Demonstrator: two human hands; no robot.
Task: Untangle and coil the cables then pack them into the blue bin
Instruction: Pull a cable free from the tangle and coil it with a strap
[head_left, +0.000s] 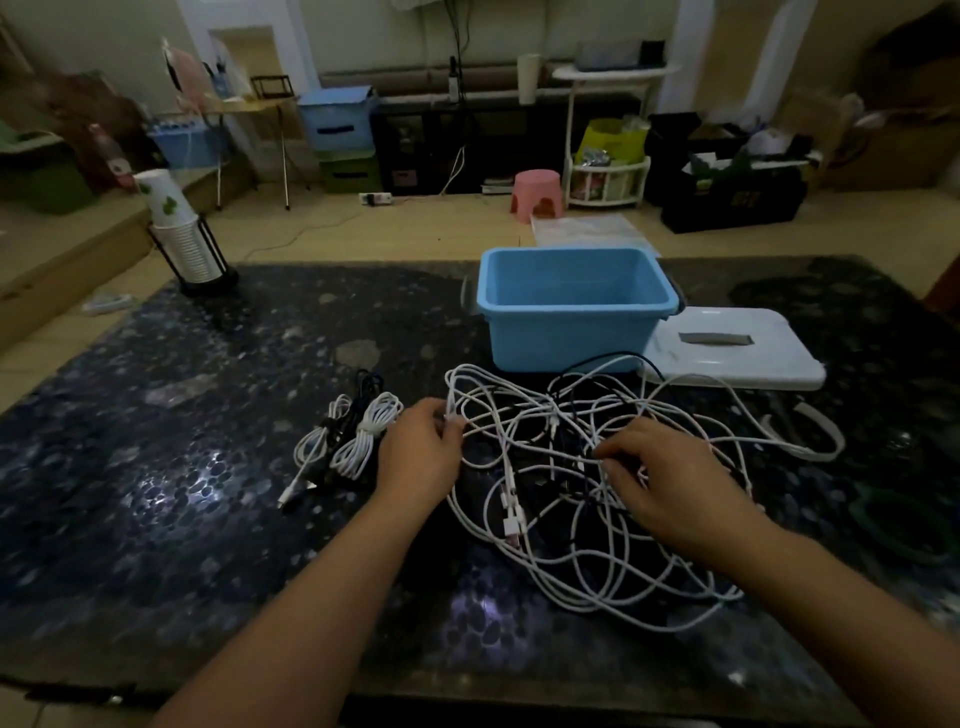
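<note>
Black cables (582, 462) vanish against the dark table (208, 493) (too dim).

Dim room, pink stool (536, 191)

A single head-worn view looks forward and down, close over the dark table (171, 467), room beyond

Both bare forearms reach forward from the lower edge, the left hand (421, 447) palm-down with its fingers curled in a pinching grip at their tips, the right hand (670, 478) angled inward, palm-down too, its fingertips (605, 457) bent and drawn together in a similar grip.
</note>
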